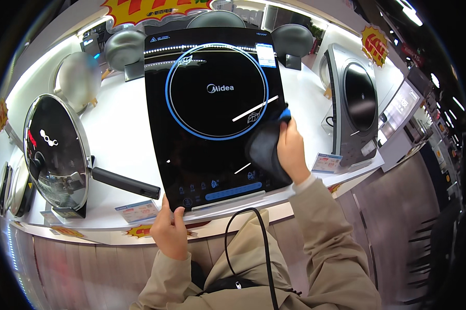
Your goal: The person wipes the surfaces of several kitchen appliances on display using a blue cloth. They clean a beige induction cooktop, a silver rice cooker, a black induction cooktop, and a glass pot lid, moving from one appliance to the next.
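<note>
A black glass induction cooktop (217, 116) with a blue ring stands tilted up in front of me on the white display counter. At its lower left corner is my left hand (170, 232), thumb and forefinger pinching the edge. My right hand (293, 152) is closed beside the cooktop's right edge. It grips a dark grey, cloth-like piece (266, 150) with a blue tip, which lies against the glass; its exact kind is unclear. A clear holder strip (228, 203) runs under the cooktop's lower edge.
On the left stands an upright frying pan (57, 152), its black handle (125, 183) reaching toward the cooktop. A grey appliance (354, 103) stands on the right. Price cards (137, 211) line the counter's front edge. More pans (124, 49) stand behind. A black cord (266, 248) hangs before me.
</note>
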A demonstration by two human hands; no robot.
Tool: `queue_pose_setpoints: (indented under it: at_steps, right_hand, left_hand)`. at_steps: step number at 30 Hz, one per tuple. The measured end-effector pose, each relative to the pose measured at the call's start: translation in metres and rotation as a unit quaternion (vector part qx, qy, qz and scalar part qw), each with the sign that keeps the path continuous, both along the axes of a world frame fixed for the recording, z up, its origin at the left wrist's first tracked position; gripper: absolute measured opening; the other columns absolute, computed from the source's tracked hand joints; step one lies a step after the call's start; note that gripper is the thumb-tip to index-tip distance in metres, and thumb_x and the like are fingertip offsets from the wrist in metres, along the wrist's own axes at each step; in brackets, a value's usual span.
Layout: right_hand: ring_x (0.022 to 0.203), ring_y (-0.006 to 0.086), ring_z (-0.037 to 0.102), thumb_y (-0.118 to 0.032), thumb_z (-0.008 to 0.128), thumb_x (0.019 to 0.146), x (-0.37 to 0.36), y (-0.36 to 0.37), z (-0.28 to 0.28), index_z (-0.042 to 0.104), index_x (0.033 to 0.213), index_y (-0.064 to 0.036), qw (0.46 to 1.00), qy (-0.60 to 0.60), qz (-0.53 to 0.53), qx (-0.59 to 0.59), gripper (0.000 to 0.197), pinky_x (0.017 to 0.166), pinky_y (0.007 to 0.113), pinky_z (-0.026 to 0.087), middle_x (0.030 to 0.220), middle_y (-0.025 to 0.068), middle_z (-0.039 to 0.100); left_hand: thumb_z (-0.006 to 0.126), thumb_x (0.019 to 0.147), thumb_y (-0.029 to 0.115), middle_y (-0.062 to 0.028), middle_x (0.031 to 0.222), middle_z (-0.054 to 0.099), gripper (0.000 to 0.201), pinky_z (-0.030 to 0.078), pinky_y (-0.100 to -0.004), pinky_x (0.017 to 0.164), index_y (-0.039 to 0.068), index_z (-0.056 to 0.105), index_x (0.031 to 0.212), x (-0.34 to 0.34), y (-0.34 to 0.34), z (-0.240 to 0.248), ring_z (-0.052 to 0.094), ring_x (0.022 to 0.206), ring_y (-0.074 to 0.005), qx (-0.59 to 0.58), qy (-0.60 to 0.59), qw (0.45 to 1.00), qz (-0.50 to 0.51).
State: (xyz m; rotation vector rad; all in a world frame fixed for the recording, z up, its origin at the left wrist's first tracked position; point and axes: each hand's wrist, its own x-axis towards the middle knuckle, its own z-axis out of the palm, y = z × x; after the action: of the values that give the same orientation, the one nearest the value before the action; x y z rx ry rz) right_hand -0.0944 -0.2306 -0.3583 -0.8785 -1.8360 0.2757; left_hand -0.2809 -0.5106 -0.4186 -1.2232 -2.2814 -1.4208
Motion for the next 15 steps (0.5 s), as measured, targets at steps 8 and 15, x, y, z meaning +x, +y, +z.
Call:
queue_pose_setpoints:
  at_steps: [8, 15]
  right_hand:
    - [0.083, 0.0549, 0.061, -0.022, 0.047, 0.102, -0.044, 0.072, 0.070, 0.048, 0.106, 0.0002, 0.997, -0.053, -0.041, 0.031, 0.022, 0.074, 0.061, 0.046, 0.085, 0.0349, 0.064]
    - [0.109, 0.0476, 0.063, -0.034, 0.043, 0.102, -0.116, 0.160, 0.171, 0.054, 0.118, 0.0038, 0.986, -0.091, -0.138, -0.006, 0.043, 0.095, 0.051, 0.050, 0.110, 0.0311, 0.067]
  left_hand:
    - [0.077, 0.083, 0.006, -0.0177, 0.071, 0.062, 0.047, 0.046, -0.0323, 0.052, -0.004, 0.064, 0.127, -0.002, 0.001, -0.004, 0.056, 0.053, -0.0244, 0.013, 0.001, 1.000, -0.007]
    - [0.076, 0.085, 0.004, -0.0142, 0.064, 0.054, 0.047, 0.040, -0.0297, 0.049, -0.003, 0.063, 0.130, -0.004, 0.001, -0.004, 0.047, 0.050, -0.0178, 0.029, 0.017, 0.999, -0.008]
